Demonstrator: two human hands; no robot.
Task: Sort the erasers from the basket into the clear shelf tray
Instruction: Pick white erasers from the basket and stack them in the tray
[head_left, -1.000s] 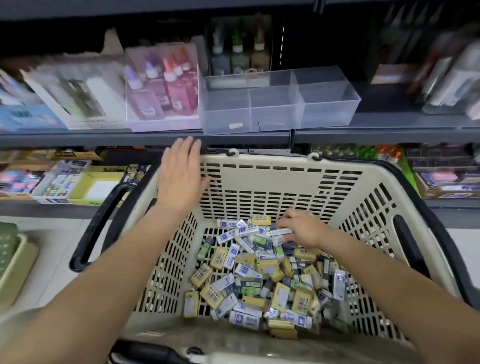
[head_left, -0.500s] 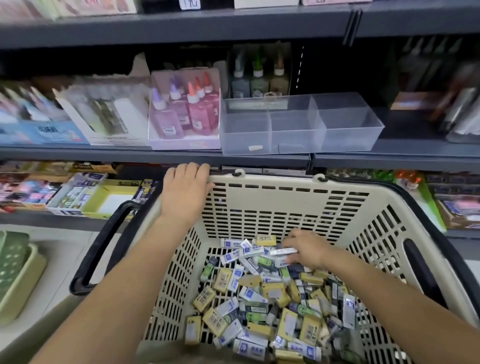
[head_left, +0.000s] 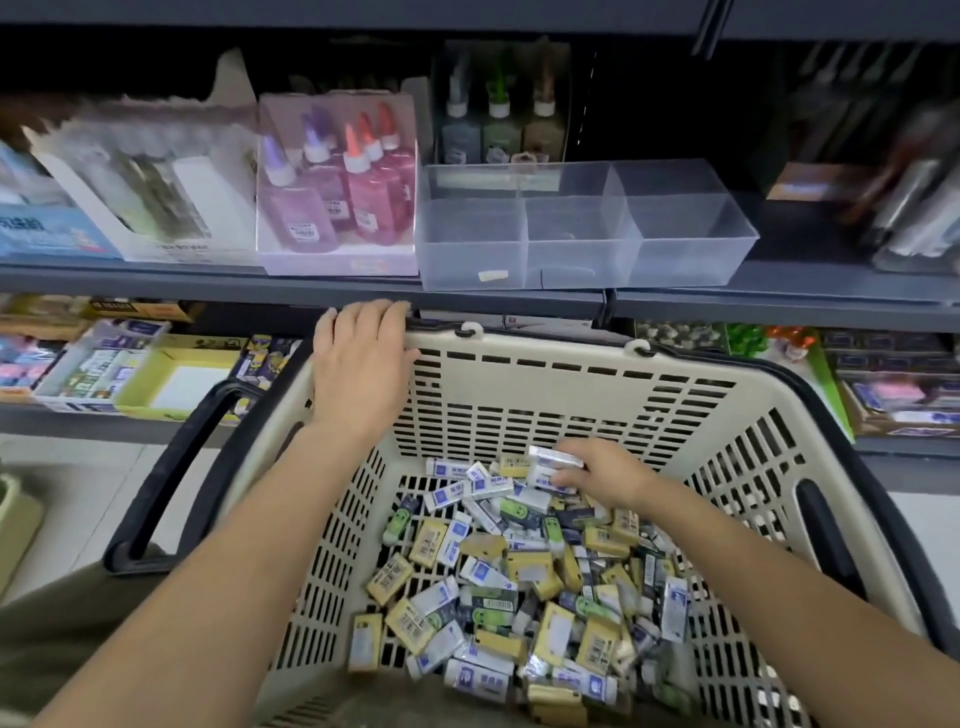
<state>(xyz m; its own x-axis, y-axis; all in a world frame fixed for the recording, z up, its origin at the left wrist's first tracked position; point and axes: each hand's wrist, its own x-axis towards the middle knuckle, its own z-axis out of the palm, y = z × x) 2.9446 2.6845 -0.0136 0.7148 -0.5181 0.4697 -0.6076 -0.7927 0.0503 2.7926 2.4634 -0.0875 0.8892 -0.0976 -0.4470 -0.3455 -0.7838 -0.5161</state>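
Head view looks down into a beige slatted basket (head_left: 571, 364) held up against a dark store shelf (head_left: 208, 275). The left hand (head_left: 358, 364) sits on the basket's far rim near its left corner, its grip clamped there with the fingers bent over the edge. The right hand (head_left: 602, 475) is down inside at the back wall, its grip closed on a couple of white erasers (head_left: 553, 460) pinched between fingers and thumb, just above the heap. The rest of the erasers (head_left: 519, 597), in white, yellow, green and dark sleeves, lie jumbled across the basket floor. The clear shelf tray (head_left: 582, 249), split into three compartments, stands on the shelf right above the basket's far rim, apart from both hands. Just to its left is a box of pink and purple glue bottles (head_left: 332, 208). A black handle (head_left: 166, 478) hangs off the basket's left side.
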